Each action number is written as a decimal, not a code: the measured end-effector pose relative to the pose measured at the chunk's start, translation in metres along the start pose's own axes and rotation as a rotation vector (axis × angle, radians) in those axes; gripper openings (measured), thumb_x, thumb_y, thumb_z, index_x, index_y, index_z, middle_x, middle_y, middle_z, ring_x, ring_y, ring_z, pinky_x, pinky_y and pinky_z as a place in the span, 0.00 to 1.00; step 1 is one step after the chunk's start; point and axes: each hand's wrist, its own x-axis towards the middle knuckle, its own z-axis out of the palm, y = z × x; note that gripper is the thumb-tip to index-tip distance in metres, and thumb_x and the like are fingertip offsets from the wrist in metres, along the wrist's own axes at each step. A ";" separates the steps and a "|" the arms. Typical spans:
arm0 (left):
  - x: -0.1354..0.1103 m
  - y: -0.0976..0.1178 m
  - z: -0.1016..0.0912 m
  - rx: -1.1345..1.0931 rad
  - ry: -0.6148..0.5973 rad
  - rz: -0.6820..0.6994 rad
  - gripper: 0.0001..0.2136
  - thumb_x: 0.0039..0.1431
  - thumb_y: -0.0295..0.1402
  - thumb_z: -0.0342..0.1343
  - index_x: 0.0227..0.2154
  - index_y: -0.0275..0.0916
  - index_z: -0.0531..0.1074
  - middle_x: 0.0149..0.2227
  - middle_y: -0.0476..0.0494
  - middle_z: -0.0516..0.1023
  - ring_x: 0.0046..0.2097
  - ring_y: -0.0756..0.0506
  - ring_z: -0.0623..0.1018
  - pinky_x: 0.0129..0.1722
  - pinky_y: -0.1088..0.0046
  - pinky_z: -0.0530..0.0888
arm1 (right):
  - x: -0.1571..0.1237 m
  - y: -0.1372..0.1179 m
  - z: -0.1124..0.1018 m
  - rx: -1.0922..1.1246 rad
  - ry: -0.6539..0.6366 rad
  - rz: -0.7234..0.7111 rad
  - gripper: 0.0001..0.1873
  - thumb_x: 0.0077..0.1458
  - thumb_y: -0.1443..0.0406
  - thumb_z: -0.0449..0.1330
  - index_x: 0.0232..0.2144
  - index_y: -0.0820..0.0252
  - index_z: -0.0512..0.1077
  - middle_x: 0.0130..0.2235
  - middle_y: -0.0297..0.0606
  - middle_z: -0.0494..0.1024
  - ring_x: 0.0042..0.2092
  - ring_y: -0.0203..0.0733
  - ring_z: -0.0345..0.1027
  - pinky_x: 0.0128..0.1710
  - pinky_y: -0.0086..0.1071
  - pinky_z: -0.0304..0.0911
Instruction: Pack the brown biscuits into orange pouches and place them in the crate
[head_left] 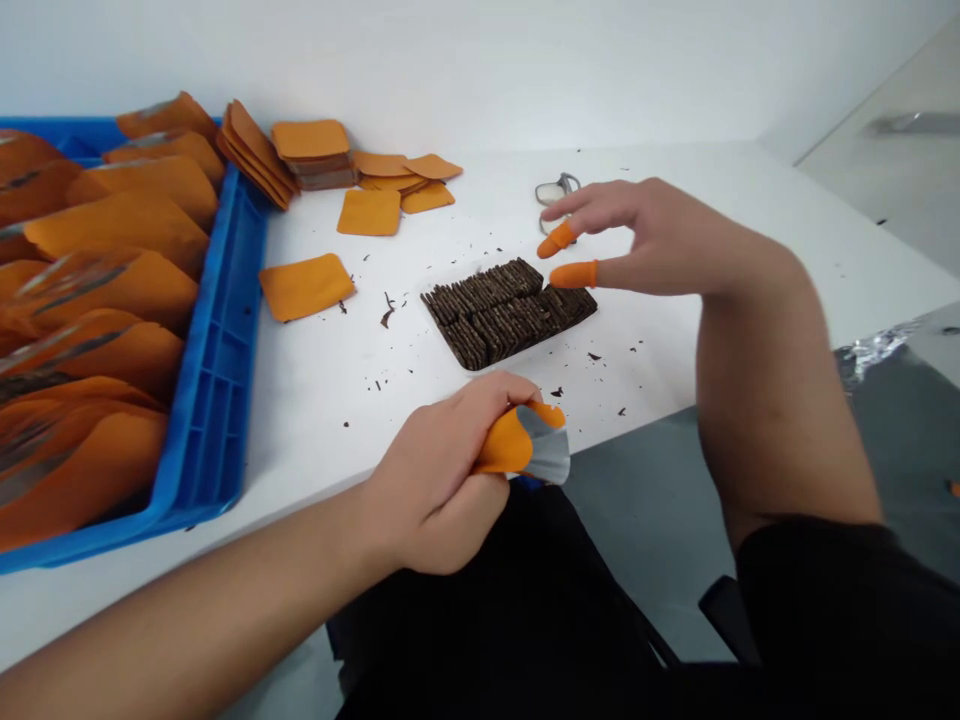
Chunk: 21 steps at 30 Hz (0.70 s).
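My left hand (450,475) is closed around an orange pouch (517,440). The pouch's mouth gapes toward the right and shows a silvery lining. Over the right end of a tray of thin dark brown pieces (506,310), my right hand (645,240) hovers with thumb and fingers apart and nothing between them. Orange finger cots cover its thumb and a fingertip. The pieces stand on edge in packed rows, and the tray's pale rim shows around them. Just behind the right fingers lies a pair of glasses (555,190), partly covered by them.
On the left, a blue crate (225,350) holds several plump orange pouches. Flat orange pouches are stacked (311,150) and scattered at the back, with a single flat pouch (307,287) nearer. Dark crumbs dot the white table (315,390), whose front edge runs below the tray.
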 end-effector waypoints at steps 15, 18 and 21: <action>0.007 0.006 -0.009 -0.066 0.051 0.092 0.20 0.57 0.29 0.55 0.54 0.41 0.69 0.49 0.44 0.81 0.45 0.47 0.81 0.44 0.67 0.79 | 0.010 0.010 0.012 0.029 -0.007 0.124 0.08 0.62 0.64 0.65 0.38 0.55 0.86 0.62 0.43 0.83 0.67 0.54 0.73 0.65 0.50 0.66; 0.008 0.007 -0.009 -0.042 0.050 0.070 0.22 0.55 0.28 0.55 0.55 0.41 0.69 0.48 0.44 0.81 0.46 0.46 0.81 0.46 0.67 0.79 | 0.007 0.011 0.011 -0.009 0.113 0.141 0.06 0.62 0.63 0.67 0.33 0.55 0.83 0.60 0.43 0.84 0.63 0.53 0.76 0.60 0.48 0.69; 0.007 0.007 -0.014 -0.038 0.059 0.103 0.21 0.61 0.27 0.55 0.58 0.39 0.69 0.53 0.42 0.80 0.49 0.46 0.80 0.51 0.68 0.80 | 0.003 0.009 0.008 -0.116 0.288 0.004 0.09 0.68 0.60 0.63 0.39 0.55 0.82 0.62 0.45 0.82 0.64 0.50 0.75 0.66 0.45 0.66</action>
